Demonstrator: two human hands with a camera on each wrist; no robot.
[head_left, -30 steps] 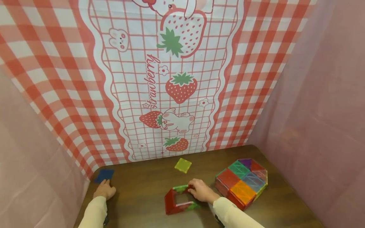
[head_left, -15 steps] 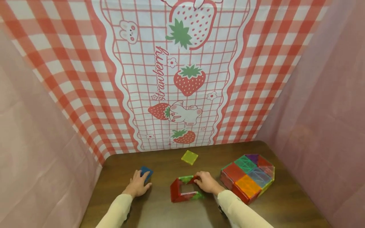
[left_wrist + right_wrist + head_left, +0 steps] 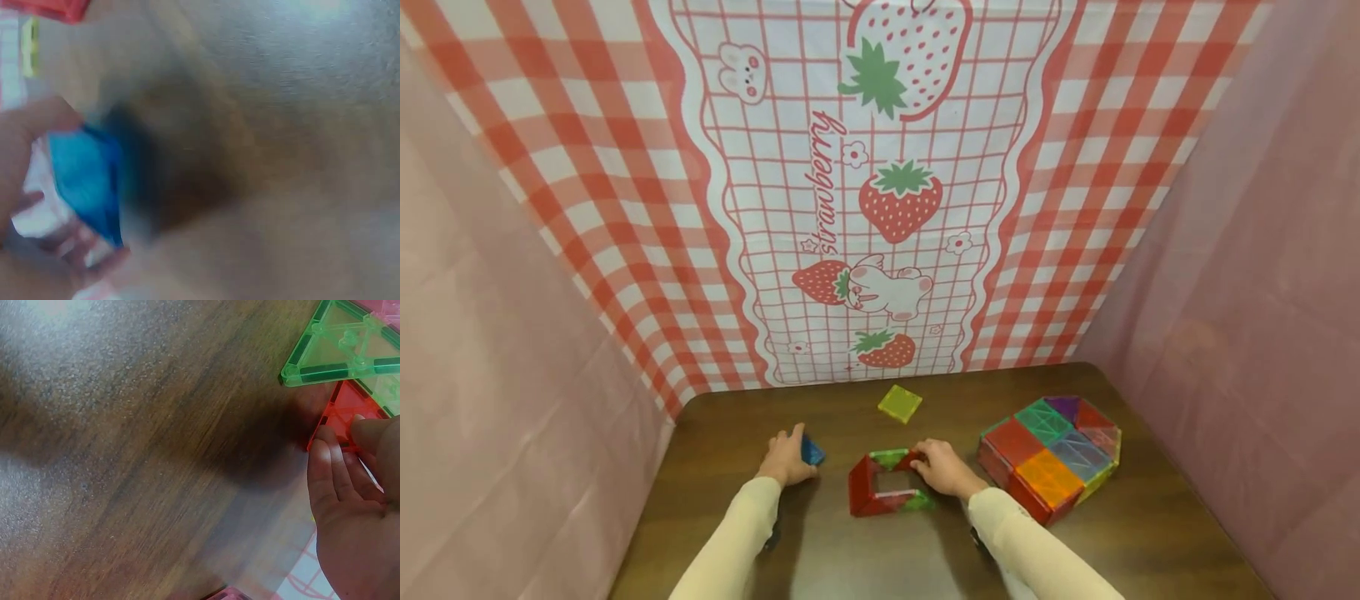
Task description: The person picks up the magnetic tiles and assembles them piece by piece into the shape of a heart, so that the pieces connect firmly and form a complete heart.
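Note:
In the head view my left hand (image 3: 786, 461) holds a blue magnetic tile (image 3: 812, 452) just above the left of the table. The left wrist view, blurred, shows the blue tile (image 3: 87, 181) tilted between thumb and fingers. My right hand (image 3: 949, 469) pinches the back right part of a small upright frame of magnetic tiles (image 3: 861, 487). Up close, thumb and fingertips take a red triangular tile (image 3: 350, 406). Beside it stands a green triangular tile (image 3: 347, 344). A red tile forms the frame's left wall, and its middle is hollow.
A flat yellow square tile (image 3: 900, 403) lies near the table's back edge. Right of my right hand stands a low multicoloured block of magnetic tiles (image 3: 1051, 477). A checked strawberry cloth (image 3: 910, 283) hangs behind the wooden table (image 3: 737, 417).
My left hand has brought the blue tile from the table's far left corner rightward toward the frame, lifting and tilting it. My right hand keeps its hold on the frame. The head view has shifted.

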